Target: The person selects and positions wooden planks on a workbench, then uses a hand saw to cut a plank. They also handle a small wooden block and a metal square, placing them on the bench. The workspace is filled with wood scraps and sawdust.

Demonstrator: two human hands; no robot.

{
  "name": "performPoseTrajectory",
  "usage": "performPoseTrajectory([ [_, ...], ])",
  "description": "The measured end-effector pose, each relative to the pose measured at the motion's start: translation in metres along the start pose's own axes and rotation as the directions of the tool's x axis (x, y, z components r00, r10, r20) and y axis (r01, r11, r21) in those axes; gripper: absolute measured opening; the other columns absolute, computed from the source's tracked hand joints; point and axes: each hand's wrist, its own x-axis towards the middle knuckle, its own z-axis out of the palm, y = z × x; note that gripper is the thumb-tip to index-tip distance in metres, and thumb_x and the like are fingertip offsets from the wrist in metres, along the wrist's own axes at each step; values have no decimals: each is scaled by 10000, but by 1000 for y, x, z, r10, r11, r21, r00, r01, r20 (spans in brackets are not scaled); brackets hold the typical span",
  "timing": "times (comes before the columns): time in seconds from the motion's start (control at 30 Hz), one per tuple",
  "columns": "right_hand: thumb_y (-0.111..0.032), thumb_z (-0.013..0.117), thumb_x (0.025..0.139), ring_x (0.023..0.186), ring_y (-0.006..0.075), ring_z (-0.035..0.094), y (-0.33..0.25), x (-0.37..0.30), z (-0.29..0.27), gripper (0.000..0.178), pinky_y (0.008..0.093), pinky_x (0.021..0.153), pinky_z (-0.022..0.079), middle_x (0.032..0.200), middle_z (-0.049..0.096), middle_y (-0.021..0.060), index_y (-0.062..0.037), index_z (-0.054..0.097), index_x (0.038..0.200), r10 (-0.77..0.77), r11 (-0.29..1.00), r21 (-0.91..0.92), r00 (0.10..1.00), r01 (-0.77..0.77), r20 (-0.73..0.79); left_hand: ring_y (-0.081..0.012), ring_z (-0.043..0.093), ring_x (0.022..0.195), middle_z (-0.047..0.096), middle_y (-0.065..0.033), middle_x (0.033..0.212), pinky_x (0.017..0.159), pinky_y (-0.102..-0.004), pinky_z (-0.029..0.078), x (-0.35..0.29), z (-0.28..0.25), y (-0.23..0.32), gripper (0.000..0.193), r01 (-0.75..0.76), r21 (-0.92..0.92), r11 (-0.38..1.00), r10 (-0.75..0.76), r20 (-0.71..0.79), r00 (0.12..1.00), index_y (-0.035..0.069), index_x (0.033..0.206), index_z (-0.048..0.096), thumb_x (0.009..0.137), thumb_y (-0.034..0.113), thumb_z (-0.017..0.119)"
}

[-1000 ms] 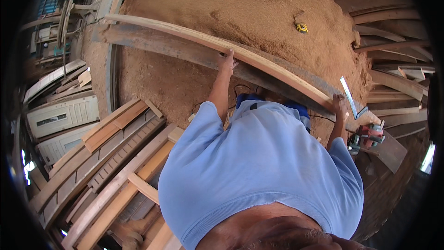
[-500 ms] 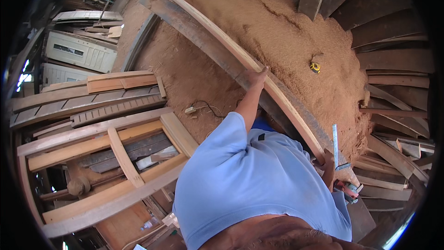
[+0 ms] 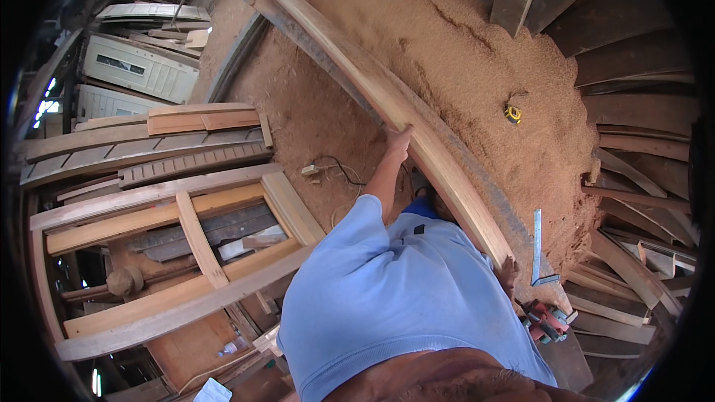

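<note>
A long pale wooden board (image 3: pixel 372 78) lies slantwise along a grey, worn bench plank (image 3: pixel 485 187), running from the far left to the near right. My left hand (image 3: pixel 400 141) grips the board's near edge around its middle, thumb on the upper face. At the board's near right end, my right hand (image 3: pixel 509 275) is closed around it, with some fingers out of sight. Right of that hand lies a metal try square (image 3: pixel 538 246) on the bench. Close below it sits a red handheld power tool (image 3: pixel 549 321), partly hidden by my sleeve.
A yellow tape measure (image 3: pixel 512 113) rests on the sawdust heap (image 3: pixel 439 45) beyond the bench. Dark boards (image 3: pixel 633 108) stand along the right. To the left are a wooden frame (image 3: pixel 167 331) and stacked panels (image 3: pixel 201 120). A socket on a cord (image 3: pixel 310 170) lies on the floor.
The board has turned, so its broad face now shows upward instead of a narrow edge. My left hand has come slightly nearer and lower with it. The right hand still holds the near end.
</note>
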Motion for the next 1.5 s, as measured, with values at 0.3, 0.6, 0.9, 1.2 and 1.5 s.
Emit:
performPoseTrajectory([
  [0.3, -399, 538, 954, 949, 337, 668, -16, -21, -7, 411, 512, 793, 574, 1027, 644, 191, -37, 629, 1126, -96, 994, 36, 992, 99, -79, -291, 524, 1237, 540, -131, 1314, 1060, -516, 421, -13, -33, -20, 599, 130, -401, 907, -84, 132, 988, 55, 1354, 440, 841, 76, 750],
  [0.6, -362, 510, 970, 1046, 347, 621, -124, -80, -94, 395, 522, 890, 510, 1097, 630, 190, -30, 624, 1151, -203, 941, 234, 962, 244, -185, -332, 505, 1289, 547, -104, 1361, 1116, -547, 388, -28, -31, -3, 789, 204, -683, 701, 128, 402, 907, 75, 1424, 437, 772, 331, 800],
  [0.9, -325, 481, 985, 1144, 357, 574, -339, -171, -183, 382, 531, 987, 447, 1166, 616, 189, -24, 618, 1177, -702, 545, 463, 682, 699, -205, -307, 373, 1420, 368, -154, 1537, 1193, -453, 317, -94, 8, 139, 1004, 184, -955, 231, 789, 295, 539, 57, 1546, 226, 815, 439, 800],
  [1.2, -287, 453, 1001, 1242, 366, 526, -480, -255, -175, 373, 540, 1083, 384, 1235, 603, 188, -17, 613, 1203, -994, 94, 825, 106, 558, 41, -291, 466, 1325, 449, -212, 1322, 1089, -475, 434, -223, 52, 278, 654, -180, -977, 113, 633, -69, 771, 57, 1418, 358, 1015, 564, 268],
  [1.5, -249, 412, 1021, 1366, 373, 441, -528, -277, -121, 385, 568, 1177, 280, 1362, 549, 205, -19, 579, 1280, -944, 79, 956, -287, 281, 162, -214, 684, 884, 622, -129, 1054, 691, -275, 624, -238, 5, 295, 307, -765, -535, 358, 823, -207, 530, 17, 1110, 527, 1058, 277, 370],
])
